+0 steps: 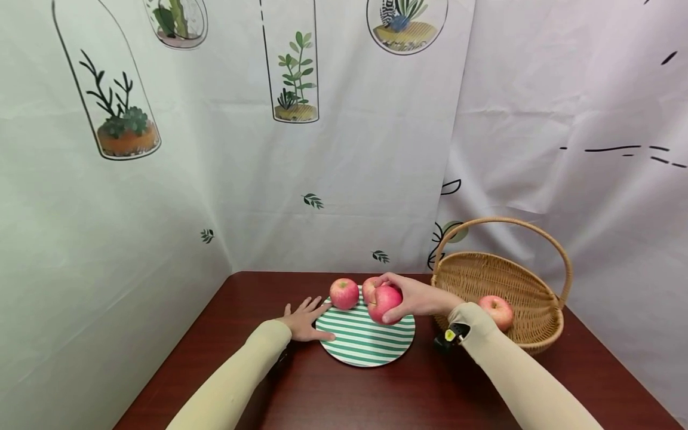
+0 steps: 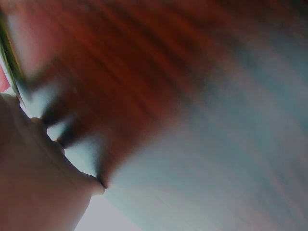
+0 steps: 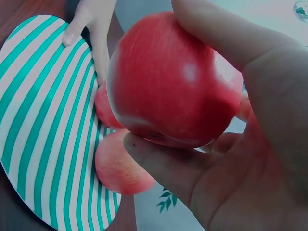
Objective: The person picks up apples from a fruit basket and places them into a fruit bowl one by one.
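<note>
My right hand (image 1: 414, 297) grips a red apple (image 1: 384, 304) over the back right part of a round board with green and white stripes (image 1: 365, 343). In the right wrist view the thumb and fingers curl round this apple (image 3: 168, 82). Two more apples sit at the board's back: one on the left (image 1: 344, 293), the other (image 1: 369, 287) partly hidden behind the held apple. Fingers spread, my left hand (image 1: 305, 322) rests at the board's left edge, its thumb and a fingertip touching the rim. The left wrist view shows that hand (image 2: 43, 178) against the dark tabletop.
A wicker basket (image 1: 486, 272) with a tall handle stands at the right, holding an apple (image 1: 497, 312); my right forearm passes in front of it. The dark wooden table (image 1: 301, 394) meets printed white cloth (image 1: 349, 155) at its back and sides.
</note>
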`<action>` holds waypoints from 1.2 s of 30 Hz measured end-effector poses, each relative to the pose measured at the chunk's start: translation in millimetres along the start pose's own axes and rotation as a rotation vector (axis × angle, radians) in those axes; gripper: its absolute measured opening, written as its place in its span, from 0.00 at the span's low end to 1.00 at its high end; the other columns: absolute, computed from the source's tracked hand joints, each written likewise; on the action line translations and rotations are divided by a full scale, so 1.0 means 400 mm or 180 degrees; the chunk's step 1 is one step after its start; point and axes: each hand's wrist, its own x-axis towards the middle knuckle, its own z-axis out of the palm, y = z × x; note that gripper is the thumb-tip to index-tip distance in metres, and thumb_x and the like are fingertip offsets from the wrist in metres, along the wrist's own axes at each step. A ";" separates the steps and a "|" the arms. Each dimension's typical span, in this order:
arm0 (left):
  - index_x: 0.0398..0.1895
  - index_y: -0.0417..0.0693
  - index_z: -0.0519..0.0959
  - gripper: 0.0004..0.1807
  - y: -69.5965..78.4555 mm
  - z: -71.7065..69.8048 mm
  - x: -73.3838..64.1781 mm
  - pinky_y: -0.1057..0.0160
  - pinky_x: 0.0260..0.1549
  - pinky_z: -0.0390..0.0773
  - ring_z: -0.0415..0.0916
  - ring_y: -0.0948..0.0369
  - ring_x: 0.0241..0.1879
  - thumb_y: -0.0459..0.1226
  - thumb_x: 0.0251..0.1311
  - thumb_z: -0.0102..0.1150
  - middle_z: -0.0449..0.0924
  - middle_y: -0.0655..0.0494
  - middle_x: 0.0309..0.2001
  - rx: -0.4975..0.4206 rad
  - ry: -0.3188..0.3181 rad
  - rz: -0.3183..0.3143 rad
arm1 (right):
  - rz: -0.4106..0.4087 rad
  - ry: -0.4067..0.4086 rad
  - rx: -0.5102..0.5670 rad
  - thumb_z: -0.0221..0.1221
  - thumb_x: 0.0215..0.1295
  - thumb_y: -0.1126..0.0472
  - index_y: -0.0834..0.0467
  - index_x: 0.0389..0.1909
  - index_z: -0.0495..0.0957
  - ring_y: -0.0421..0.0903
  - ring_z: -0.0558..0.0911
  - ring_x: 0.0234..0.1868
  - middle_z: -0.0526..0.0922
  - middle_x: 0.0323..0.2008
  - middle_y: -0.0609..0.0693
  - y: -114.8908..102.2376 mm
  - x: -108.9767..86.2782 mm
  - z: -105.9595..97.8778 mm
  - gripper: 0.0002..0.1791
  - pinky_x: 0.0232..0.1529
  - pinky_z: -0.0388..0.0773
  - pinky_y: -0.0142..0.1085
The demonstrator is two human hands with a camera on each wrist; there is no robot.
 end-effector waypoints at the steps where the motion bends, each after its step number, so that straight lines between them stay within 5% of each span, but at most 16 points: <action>1: 0.81 0.65 0.52 0.55 -0.001 0.001 0.001 0.26 0.69 0.41 0.39 0.46 0.81 0.74 0.54 0.55 0.46 0.51 0.82 0.0003 -0.0002 -0.0002 | -0.0011 0.0007 0.0005 0.74 0.55 0.54 0.58 0.63 0.68 0.47 0.80 0.50 0.77 0.53 0.53 0.000 0.002 0.003 0.37 0.51 0.80 0.38; 15: 0.81 0.69 0.52 0.57 -0.025 0.023 0.032 0.27 0.69 0.37 0.37 0.48 0.81 0.78 0.49 0.53 0.44 0.54 0.82 -0.0030 0.0006 -0.0029 | -0.0200 0.0081 0.0128 0.76 0.54 0.55 0.55 0.59 0.69 0.46 0.80 0.52 0.78 0.52 0.49 0.010 0.034 0.050 0.35 0.51 0.81 0.36; 36: 0.81 0.66 0.52 0.56 -0.009 0.007 0.015 0.27 0.69 0.39 0.38 0.46 0.81 0.76 0.52 0.53 0.45 0.51 0.82 -0.0057 -0.0024 -0.0007 | 0.0068 0.0399 0.0031 0.77 0.52 0.50 0.51 0.59 0.68 0.44 0.79 0.51 0.78 0.51 0.47 0.033 0.073 0.103 0.37 0.50 0.81 0.35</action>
